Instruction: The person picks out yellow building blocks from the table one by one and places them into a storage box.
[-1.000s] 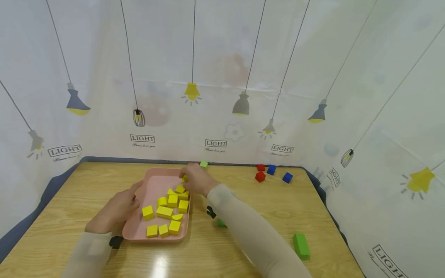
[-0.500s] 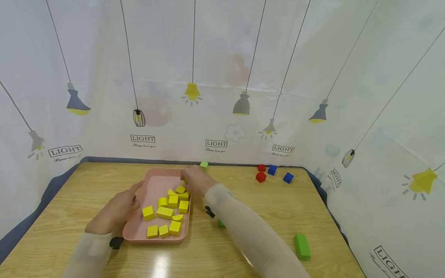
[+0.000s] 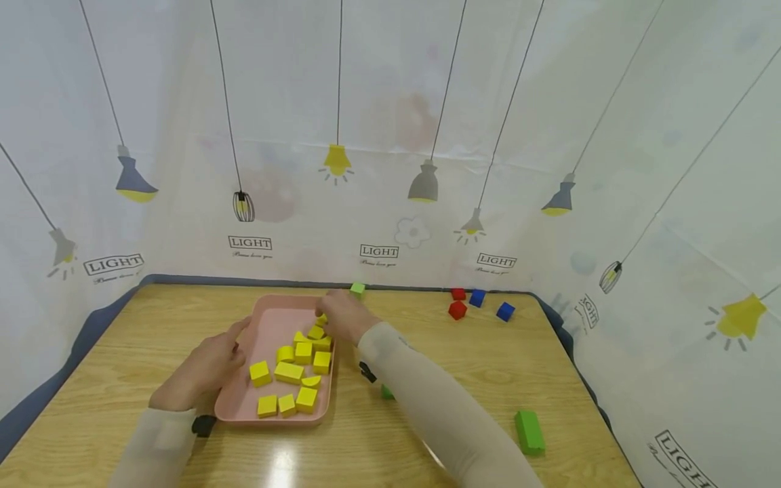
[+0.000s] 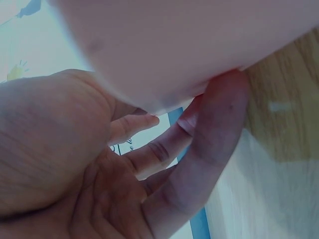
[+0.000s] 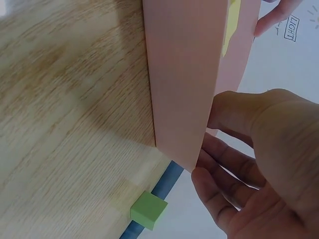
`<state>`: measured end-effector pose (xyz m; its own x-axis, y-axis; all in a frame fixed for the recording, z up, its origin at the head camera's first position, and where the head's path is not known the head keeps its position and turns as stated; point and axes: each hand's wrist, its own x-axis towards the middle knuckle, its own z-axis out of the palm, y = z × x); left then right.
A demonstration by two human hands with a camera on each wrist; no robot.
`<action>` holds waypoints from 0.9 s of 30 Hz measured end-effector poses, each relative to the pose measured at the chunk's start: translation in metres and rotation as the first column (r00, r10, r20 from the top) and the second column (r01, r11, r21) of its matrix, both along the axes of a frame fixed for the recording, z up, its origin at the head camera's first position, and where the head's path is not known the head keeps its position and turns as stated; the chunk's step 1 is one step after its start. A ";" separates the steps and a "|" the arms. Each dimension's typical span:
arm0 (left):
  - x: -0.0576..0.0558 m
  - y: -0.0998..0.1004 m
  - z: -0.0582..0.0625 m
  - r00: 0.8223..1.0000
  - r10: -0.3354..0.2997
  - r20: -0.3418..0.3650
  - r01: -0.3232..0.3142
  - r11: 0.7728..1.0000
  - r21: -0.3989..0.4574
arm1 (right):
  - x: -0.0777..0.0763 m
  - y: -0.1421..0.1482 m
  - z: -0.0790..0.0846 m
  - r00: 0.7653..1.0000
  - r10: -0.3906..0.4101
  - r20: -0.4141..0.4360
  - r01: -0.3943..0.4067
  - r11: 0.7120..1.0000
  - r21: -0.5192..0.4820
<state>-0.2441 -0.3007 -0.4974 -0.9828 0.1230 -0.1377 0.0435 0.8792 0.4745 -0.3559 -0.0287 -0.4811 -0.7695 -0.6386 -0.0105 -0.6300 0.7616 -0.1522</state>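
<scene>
A pink tray holds several yellow blocks of mixed shapes, mostly along its right side. My left hand holds the tray's left side. In the left wrist view, bent fingers press the outside of its wall. My right hand reaches over the far right corner, fingertips lowered inside the rim around a small yellow block. In the right wrist view, the thumb and fingertips go behind the tray's wall, which hides the grasp.
A light green cube stands at the table's far edge. Red blocks and blue blocks sit at the back right. A long green block lies front right. Another green piece is partly hidden by the right sleeve.
My right hand shifts only slightly at the far right corner, and a bit more of the yellow block shows under its fingers. My left hand and the tray stay put.
</scene>
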 end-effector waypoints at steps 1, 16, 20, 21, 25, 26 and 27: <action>0.000 0.000 0.000 1.000 -0.002 -0.001 0.002 1.000 -0.001 | 0.000 0.001 0.000 1.000 0.001 0.000 -0.001 1.000 0.000; 0.000 0.001 -0.001 1.000 0.000 0.000 0.000 1.000 -0.009 | 0.007 0.029 0.004 1.000 0.012 0.011 -0.011 0.995 -0.103; 0.000 0.002 0.000 1.000 0.003 0.013 -0.003 1.000 -0.007 | 0.011 0.043 0.006 1.000 0.003 -0.023 -0.006 0.994 -0.110; 0.000 0.002 0.000 1.000 0.003 0.017 -0.003 1.000 -0.005 | 0.012 0.046 0.007 0.999 0.002 -0.035 -0.006 0.994 -0.112; 0.000 0.002 -0.002 1.000 -0.004 0.008 0.005 1.000 -0.016 | 0.015 0.062 0.008 0.998 -0.006 -0.058 -0.001 0.992 -0.128; 0.000 0.002 -0.003 1.000 -0.008 0.001 0.008 1.000 -0.020 | 0.016 0.066 0.009 0.998 -0.010 -0.057 0.002 0.991 -0.136; 0.000 0.002 -0.003 1.000 -0.010 -0.006 0.010 1.000 -0.025 | 0.017 0.071 0.009 0.998 -0.017 -0.057 0.008 0.990 -0.144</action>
